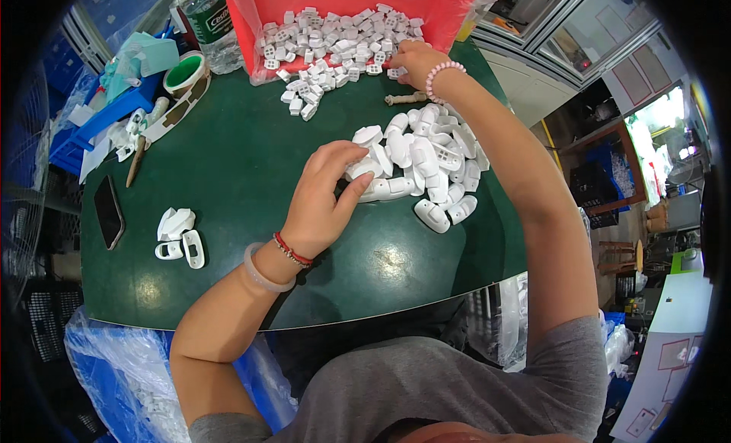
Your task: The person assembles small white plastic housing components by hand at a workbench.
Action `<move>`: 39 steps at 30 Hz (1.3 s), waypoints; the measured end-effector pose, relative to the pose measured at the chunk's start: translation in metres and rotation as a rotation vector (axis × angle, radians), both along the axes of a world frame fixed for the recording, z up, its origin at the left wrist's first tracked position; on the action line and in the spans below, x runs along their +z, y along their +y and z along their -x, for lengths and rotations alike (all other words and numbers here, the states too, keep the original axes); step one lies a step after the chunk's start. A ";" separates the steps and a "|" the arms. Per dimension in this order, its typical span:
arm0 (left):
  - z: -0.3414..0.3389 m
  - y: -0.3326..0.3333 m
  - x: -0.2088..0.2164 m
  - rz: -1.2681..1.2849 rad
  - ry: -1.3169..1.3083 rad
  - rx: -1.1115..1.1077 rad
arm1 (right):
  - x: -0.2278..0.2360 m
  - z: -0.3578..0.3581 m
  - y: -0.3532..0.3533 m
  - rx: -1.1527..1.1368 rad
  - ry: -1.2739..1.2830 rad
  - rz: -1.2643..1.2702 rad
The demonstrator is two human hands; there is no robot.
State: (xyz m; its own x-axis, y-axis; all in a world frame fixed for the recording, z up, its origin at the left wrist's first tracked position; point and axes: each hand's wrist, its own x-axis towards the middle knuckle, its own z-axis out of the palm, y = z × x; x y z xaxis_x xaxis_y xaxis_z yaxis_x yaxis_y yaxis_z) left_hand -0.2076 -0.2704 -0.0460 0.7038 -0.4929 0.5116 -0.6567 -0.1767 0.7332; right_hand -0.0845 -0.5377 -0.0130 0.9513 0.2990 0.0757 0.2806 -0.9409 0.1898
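Observation:
My left hand [324,196] curls at the left edge of a heap of white rounded plastic shells [422,155], thumb and fingers around a white shell [364,167]. Its fingertips are partly lost among the pieces. My right hand [419,64] reaches to the front right of an open red bin [335,0]. Its bent fingers close at a small white plastic block [396,73] on the edge of many similar blocks [335,43]. Some of these blocks spill from the bin onto the green table [251,146].
A short beige stick-like piece [406,98] lies below my right wrist. Several white shells [183,234] and a black phone [109,212] lie on the left. Behind them are a tape roll [185,71], a blue tray [72,142], a wooden-handled tool [136,161] and a bottle [209,20].

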 end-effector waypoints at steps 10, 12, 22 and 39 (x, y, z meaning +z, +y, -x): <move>0.000 0.005 0.001 0.035 0.013 0.030 | 0.044 0.100 0.046 0.008 0.865 -1.621; 0.001 0.005 0.002 0.256 -0.019 0.019 | 0.045 0.136 0.066 0.065 1.000 -1.758; 0.003 0.002 0.005 0.313 -0.037 -0.049 | 0.023 0.180 0.097 -0.064 0.729 -1.749; 0.006 0.078 0.093 -0.494 -0.142 0.075 | 0.022 0.189 0.106 -0.249 0.725 -1.963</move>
